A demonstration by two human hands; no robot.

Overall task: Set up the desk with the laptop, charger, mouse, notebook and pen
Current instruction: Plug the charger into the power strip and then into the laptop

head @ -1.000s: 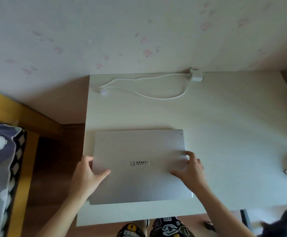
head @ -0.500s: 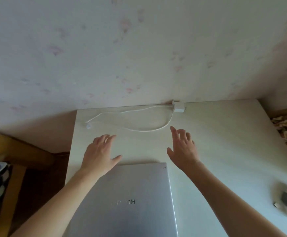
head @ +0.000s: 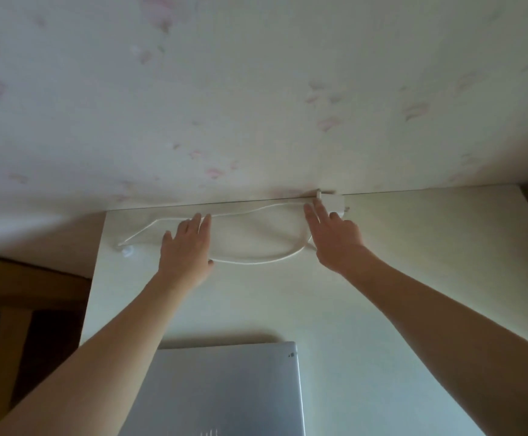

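A silver laptop [head: 225, 388] lies closed on the white desk [head: 413, 278], near its front edge. The white charger brick [head: 336, 203] rests against the wall at the back of the desk, and its white cable [head: 256, 262] loops leftward to a plug end [head: 127, 251]. My left hand [head: 187, 247] hovers open over the cable loop, fingers spread. Just in front of the charger brick, my right hand [head: 335, 237] is stretched out flat with its fingertips almost touching the brick. Neither hand holds anything. Mouse, notebook and pen are out of view.
A pale wall with faint pink marks [head: 256, 105] rises right behind the desk. To the left of the desk stand a yellow wooden frame [head: 11, 284] and dark floor [head: 45, 341].
Both hands have left the laptop and reached forward to the charger and its cable. The view has tilted up, so the laptop sits lower in the frame.
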